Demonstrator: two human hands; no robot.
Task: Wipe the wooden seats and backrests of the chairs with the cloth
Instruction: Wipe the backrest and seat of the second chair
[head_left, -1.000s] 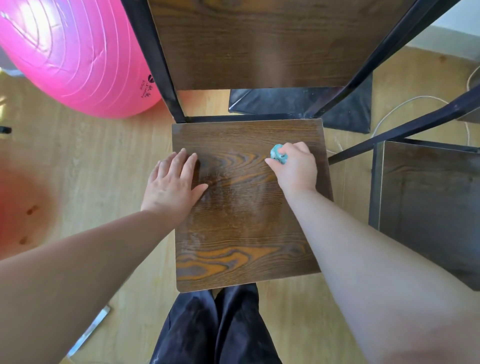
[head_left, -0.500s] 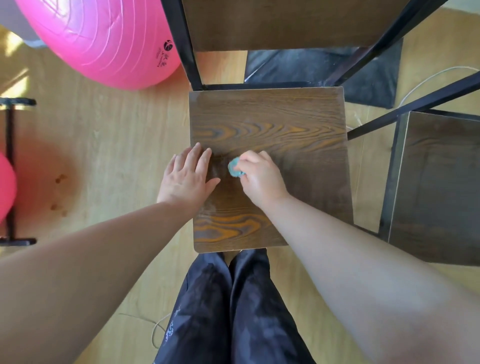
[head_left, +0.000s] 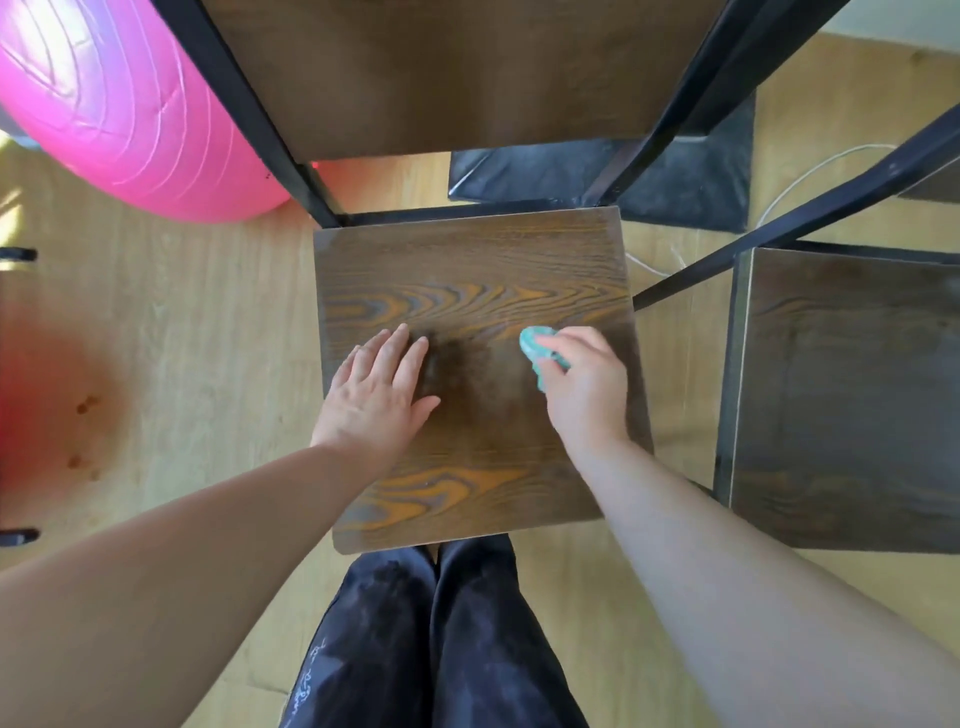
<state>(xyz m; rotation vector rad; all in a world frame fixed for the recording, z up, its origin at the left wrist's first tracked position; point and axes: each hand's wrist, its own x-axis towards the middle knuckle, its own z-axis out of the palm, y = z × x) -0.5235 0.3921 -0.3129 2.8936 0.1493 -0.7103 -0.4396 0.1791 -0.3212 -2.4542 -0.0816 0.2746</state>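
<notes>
On the near chair's seat, right of centre: the teal cloth, bunched small and pressed to the wood under the right hand. The grip there is clenched round the cloth, fingers curled over it, with only a wad showing past the fingertips.

Change noted: a second ago the cloth is out toward the right side of the seat. Half a second ago it sits mid-seat, almost against the left hand. Now it is back at the right. That reads as one stroke in and one stroke out along the same band across the middle.

The left hand stays flat on the left half of the seat, fingers straight, grip released, holding nothing. It looks to be bracing the chair.

Judgement: wiping of this seat is under way in side-to-side passes. The middle band is covered; the strip by the back rail and the near edge are probably still to do. No dust or wet trail shows to confirm this. The backrest has no hand on it, nor does the second chair's seat to the right.

Around:
- black metal frame
- pink exercise ball on the wooden floor, rear left
- dark mat and white cable behind the chair
- dark trousers at the seat's front edge
</notes>
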